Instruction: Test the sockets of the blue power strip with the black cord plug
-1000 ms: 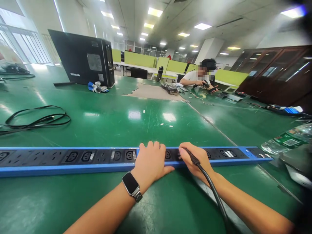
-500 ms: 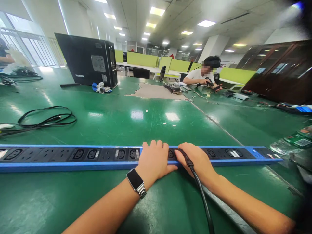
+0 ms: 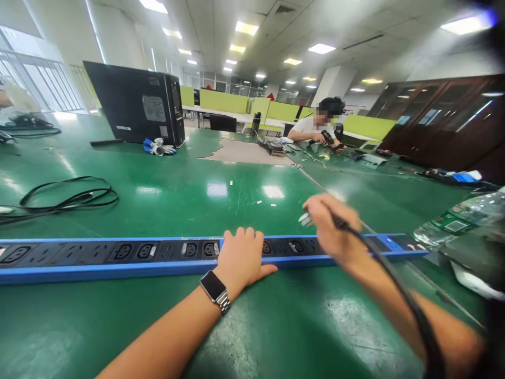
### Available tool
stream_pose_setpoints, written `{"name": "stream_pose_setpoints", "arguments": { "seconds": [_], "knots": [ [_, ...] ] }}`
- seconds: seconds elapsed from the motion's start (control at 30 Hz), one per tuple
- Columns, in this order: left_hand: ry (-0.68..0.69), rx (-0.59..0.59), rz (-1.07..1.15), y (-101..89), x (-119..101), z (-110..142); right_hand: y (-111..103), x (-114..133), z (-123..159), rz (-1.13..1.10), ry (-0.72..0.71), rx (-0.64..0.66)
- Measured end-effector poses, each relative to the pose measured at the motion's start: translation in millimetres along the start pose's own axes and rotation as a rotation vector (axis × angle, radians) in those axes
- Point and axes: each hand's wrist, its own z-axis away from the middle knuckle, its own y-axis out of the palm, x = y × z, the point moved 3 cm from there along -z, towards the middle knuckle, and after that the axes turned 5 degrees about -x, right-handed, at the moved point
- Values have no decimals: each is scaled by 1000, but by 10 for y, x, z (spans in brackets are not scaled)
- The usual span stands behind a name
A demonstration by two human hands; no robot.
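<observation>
A long blue power strip with a row of black sockets lies across the table in front of me. My left hand, with a watch on its wrist, is closed over the strip near its middle, fingers on the far edge and thumb towards me. Raised above the strip to the right, my right hand grips a black power plug. The plug's pale metal prongs stick out to the left, blurred by motion. Its black cable runs back over my right forearm.
A computer tower stands at the back left beside gloves. Coiled black cable lies to the left. A plastic bottle rests at the right. Across the table, a person handles a dark tool.
My right hand has lifted the plug off the strip, moving up and to the right, which uncovers the sockets there. My left hand stays on the strip. The view has shifted slightly.
</observation>
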Motion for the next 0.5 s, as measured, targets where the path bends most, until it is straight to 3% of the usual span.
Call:
{"name": "stream_pose_setpoints", "arguments": {
  "seconds": [0.17,0.3,0.5],
  "knots": [
    [5,-20,20,-3,2,7,360,-52,374,129,18,311],
    [-7,-22,21,-7,3,4,407,-66,377,199,-129,396],
    [-11,-30,35,12,-3,6,479,-55,446,348,-191,378]
  ]
}}
